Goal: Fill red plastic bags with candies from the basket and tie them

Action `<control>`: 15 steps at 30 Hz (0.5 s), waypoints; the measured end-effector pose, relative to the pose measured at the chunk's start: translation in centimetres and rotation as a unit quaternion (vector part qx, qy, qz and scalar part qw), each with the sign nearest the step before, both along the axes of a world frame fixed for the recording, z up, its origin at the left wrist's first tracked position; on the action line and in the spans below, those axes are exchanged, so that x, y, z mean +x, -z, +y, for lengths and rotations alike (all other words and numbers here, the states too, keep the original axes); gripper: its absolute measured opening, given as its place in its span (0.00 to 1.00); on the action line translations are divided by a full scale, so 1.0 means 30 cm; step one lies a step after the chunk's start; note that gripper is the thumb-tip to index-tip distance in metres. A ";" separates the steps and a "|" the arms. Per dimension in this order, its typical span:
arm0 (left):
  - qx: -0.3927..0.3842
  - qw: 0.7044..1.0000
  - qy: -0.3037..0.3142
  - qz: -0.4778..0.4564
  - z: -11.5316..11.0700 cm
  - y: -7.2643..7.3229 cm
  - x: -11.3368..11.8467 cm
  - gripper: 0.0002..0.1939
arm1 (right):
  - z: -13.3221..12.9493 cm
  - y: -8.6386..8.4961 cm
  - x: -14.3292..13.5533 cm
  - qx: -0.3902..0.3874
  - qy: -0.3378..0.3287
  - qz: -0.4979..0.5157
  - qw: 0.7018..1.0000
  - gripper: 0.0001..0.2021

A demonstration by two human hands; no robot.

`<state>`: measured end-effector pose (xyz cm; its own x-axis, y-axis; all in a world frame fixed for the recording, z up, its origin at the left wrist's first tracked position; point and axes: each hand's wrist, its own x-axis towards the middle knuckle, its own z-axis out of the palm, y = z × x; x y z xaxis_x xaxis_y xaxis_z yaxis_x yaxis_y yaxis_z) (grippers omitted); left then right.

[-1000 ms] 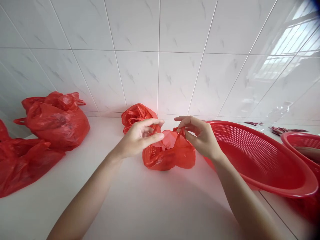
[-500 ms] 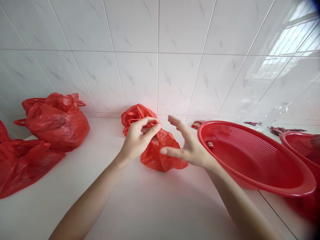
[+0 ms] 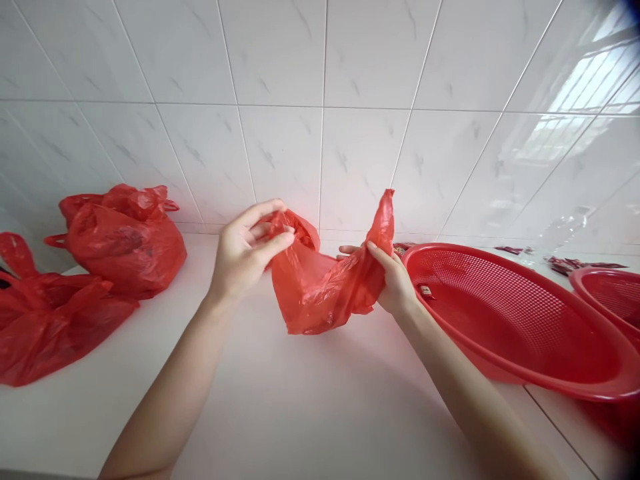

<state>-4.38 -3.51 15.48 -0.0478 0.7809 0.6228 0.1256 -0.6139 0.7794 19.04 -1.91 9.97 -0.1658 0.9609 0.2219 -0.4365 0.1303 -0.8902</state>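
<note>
Bag (image 3: 325, 293) spread wider | left hand (image 3: 239, 257), right hand (image 3: 399, 285) half-curled, gripping edges | counter (image 3: 310, 407) below, basket rim (image 3: 500, 359) right

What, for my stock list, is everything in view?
Held bag: one, red, between hands
Rear bag: one, red, by wall
Left bags: two, red, countertop left
Large basket: one, red, right
Second basket: one, red, right edge
Small packet: one, red and pale, in large basket
Loose packets: several, reddish, behind baskets
Bottle: one, clear, behind baskets
Tiled wall: one, white, back
Window reflection: one, whitish, wall's upper right
Countertop: one, white, below
Left hand: one, bare, holding bag
Right hand: one, bare, holding bag
</note>
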 end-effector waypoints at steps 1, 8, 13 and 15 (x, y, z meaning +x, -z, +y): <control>0.019 1.000 -0.016 -0.012 0.003 -0.005 -0.013 0.23 | 0.009 0.001 0.008 -0.015 -0.002 0.019 1.000 0.13; -0.048 0.991 0.025 0.119 0.029 -0.013 -0.094 0.35 | 0.032 0.029 0.010 -0.075 0.006 -0.016 0.997 0.15; -0.199 0.926 0.029 0.320 0.094 0.028 -0.181 0.48 | 0.049 0.062 0.002 -0.121 0.087 0.002 0.989 0.13; -0.237 0.892 0.066 0.379 0.120 0.049 -0.204 0.45 | 0.056 0.065 0.005 -0.115 0.103 0.008 0.988 0.12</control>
